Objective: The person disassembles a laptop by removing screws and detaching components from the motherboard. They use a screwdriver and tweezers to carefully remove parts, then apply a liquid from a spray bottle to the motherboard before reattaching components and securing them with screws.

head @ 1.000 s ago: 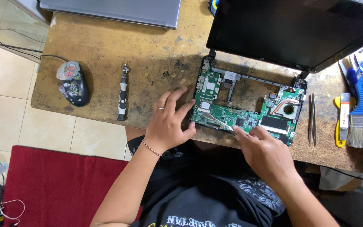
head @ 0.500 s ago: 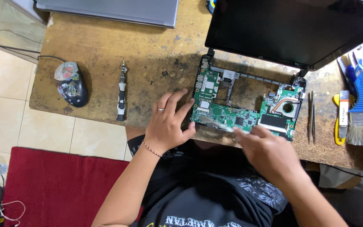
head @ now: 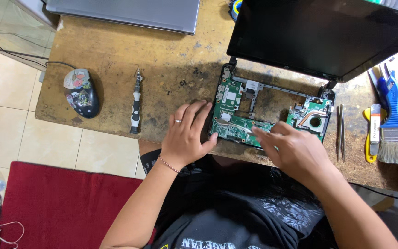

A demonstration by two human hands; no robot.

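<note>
Even bright light, soft shadow under laptop lid [head: 328,37]; right hand [head: 295,150] slightly motion-blurred, rest sharp

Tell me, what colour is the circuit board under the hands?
Green, in the head view: the circuit board.

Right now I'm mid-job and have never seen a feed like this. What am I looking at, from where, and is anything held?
This is one picture from a camera on a person's head, looking down at their two bare hands and a worn wooden bench.

The left hand lies flat at the left edge of an opened laptop's green circuit board. The right hand rests over the board's front edge; it is blurred, so I cannot tell whether it holds anything.

The black screen stands open behind. Left lie a screwdriver and a stickered mouse; right, tweezers and a blue brush.
</note>
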